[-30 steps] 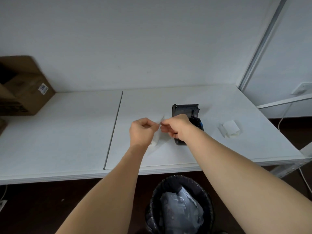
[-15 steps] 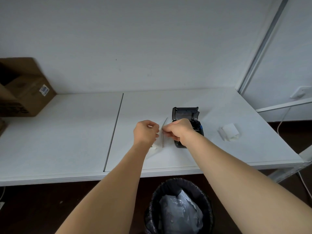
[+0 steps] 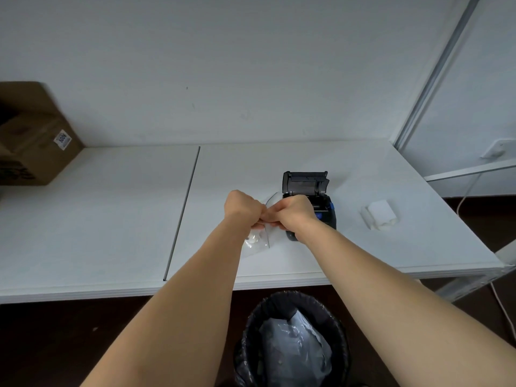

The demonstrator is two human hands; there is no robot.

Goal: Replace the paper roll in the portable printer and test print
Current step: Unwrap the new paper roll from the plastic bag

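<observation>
Both hands together, centre near edge of table (image 3: 117,219): left hand (image 3: 242,205) and right hand (image 3: 295,212) pinched on clear wrapper (image 3: 261,241), apparently around new paper roll.

Wrapper best pulled apart gently, roll kept from dropping.

One printer (image 3: 308,201), lid open, just right. One paper roll (image 3: 380,215) farther right. One bin (image 3: 293,339) below.

Both bare forearms reach far and converge; the left hand (image 3: 242,205) and right hand (image 3: 295,212) meet knuckle to knuckle, fingers curled, pinching a clear plastic wrapper (image 3: 258,241).
</observation>
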